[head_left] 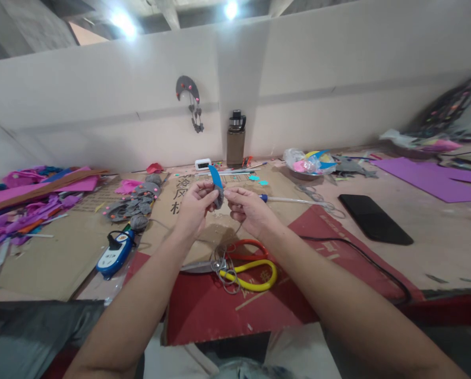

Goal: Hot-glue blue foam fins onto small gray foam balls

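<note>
My left hand (198, 208) is closed, its thumb and fingers pinching a blue strip (215, 176) that stands up from its grip. The lower part of the strip is covered by something grey (218, 198) that looks like wound yarn. Close beside it on the right, my right hand (245, 208) is pinched shut. A thin grey yarn (239, 228) runs from beneath its fingers; the fingertips hide the exact hold. Below both hands lie scissors (255, 284) with yellow and red-orange handles, loops of thin cord tangled over their pivot.
Left are a blue-and-white power strip (116, 255), a grey yarn ball (139, 222) and coloured scraps (41, 210). A bottle (235, 139) stands by the wall, where a grey crescent ornament (187, 88) hangs. Right are a black phone (373, 218), a black cable (362, 247) and purple sheets (433, 179).
</note>
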{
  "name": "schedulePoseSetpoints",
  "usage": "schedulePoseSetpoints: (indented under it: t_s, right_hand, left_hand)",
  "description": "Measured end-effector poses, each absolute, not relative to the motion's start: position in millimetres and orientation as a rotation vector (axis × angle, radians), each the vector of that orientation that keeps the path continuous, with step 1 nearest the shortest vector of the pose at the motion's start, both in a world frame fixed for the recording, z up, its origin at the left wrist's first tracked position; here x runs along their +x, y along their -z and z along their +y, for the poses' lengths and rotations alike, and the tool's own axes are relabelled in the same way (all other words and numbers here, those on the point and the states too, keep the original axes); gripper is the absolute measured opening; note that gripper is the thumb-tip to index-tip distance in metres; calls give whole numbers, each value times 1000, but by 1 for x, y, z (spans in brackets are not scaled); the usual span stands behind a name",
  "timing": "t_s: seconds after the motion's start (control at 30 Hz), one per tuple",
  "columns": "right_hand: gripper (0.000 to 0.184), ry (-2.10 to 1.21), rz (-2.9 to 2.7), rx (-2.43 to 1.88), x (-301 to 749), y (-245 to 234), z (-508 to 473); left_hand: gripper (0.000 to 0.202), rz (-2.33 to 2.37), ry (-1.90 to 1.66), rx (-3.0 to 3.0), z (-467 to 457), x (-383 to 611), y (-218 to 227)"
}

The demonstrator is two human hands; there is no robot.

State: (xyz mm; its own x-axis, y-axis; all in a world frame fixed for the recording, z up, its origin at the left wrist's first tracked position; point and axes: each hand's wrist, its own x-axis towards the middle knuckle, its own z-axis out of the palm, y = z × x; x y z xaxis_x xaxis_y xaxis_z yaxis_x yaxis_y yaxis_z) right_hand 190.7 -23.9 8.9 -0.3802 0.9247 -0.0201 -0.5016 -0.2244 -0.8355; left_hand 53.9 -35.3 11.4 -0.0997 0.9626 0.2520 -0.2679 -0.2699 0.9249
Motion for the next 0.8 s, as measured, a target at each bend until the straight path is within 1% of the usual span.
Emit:
schedulePoseSetpoints:
  t_s: [0.17, 0.27, 0.4, 0.63, 0.8]
  right_hand:
    - [34, -1833, -891, -646, 192, -6, -20]
    - [34, -1825, -898, -659, 191, -5, -20]
    - [34, -1791, -927, -667, 188, -6, -22]
    - [32, -1747, -949, -667, 187, -8, -24]
    - [33, -1756, -958, -623, 188, -9, -25]
  left_hand:
    - [28, 1135, -1595, 1264, -35, 55, -9]
    - [24, 1184, -1581, 1307, -39, 59, -11]
    - [21, 1122, -1569, 1319, -43, 62, -12]
    - [21, 968, -1589, 1305, -44, 61, -10]
    - [25, 963, -1567, 1269, -46, 62, -12]
